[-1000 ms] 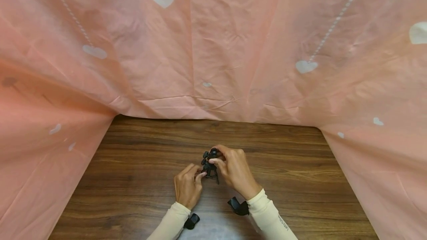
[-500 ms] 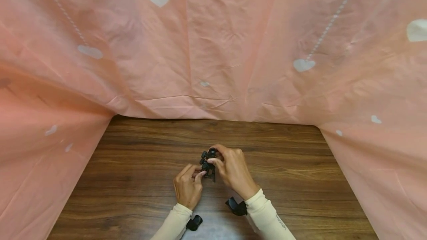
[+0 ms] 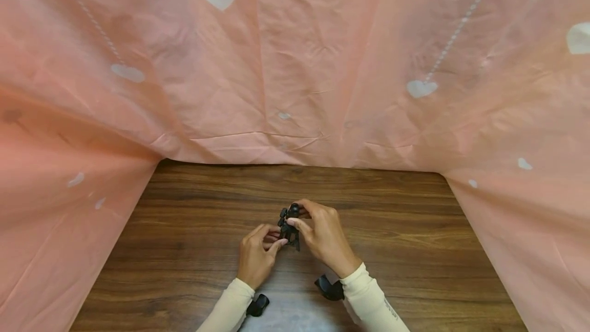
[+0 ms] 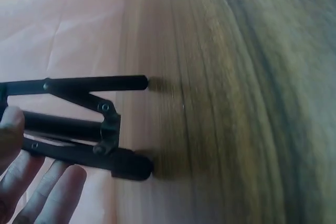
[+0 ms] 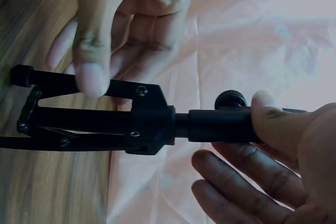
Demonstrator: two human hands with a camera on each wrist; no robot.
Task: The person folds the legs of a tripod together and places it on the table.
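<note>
A small black tripod point(image 5: 152, 121) is held upright over the wooden table by both hands. My right hand point(image 3: 328, 237) grips its upper column point(image 5: 220, 125), thumb on one side and fingers on the other, just past a round knob point(image 5: 231, 99). My left hand point(image 3: 258, 255) pinches one leg point(image 5: 55, 83) between thumb and fingers. In the left wrist view, the legs stand partly spread, with a hinged brace point(image 4: 107, 124) joining them to the centre post. Their rounded feet point(image 4: 134, 166) point down close to the tabletop. The tripod's top is mostly hidden by the right hand in the head view.
The dark wooden table point(image 3: 207, 199) spreads around both hands. Pink curtains point(image 3: 304, 65) printed with white hearts hang along its back and both sides. A black wrist camera point(image 3: 258, 305) sits on the left wrist and another black wrist camera point(image 3: 329, 287) on the right.
The left wrist has shifted slightly left while its fingertips stay at the tripod leg. The tripod's legs have turned or drawn in a little. My right hand keeps its grip nearly in place.
</note>
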